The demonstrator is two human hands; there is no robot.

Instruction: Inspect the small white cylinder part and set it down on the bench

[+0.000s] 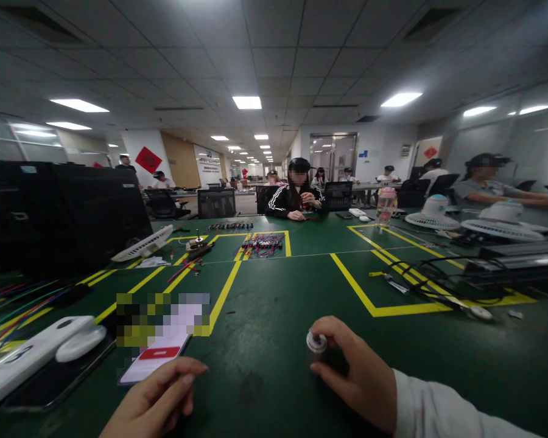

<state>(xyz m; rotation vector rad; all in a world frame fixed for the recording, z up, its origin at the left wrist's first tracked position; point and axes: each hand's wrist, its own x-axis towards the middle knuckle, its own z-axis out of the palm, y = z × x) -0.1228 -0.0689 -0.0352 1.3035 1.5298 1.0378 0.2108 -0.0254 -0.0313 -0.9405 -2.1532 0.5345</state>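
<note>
My right hand (354, 374) rests on the green table (274, 316) near its front edge, fingers curled round a small white round object (316, 342) held between thumb and forefinger. My left hand (158, 398) lies low at the front left, fingers loosely extended, its fingertips touching the lower edge of a phone (158, 356) with a lit white and red screen. Nothing is held in the left hand.
A white device with a white mouse (80, 342) lies at the left beside coloured wires (9, 310). Yellow tape lines (351, 283) cross the table. Black cables (438, 280) and white fans (502, 222) sit at the right. A wire bundle (262, 245) lies mid-table. People sit opposite.
</note>
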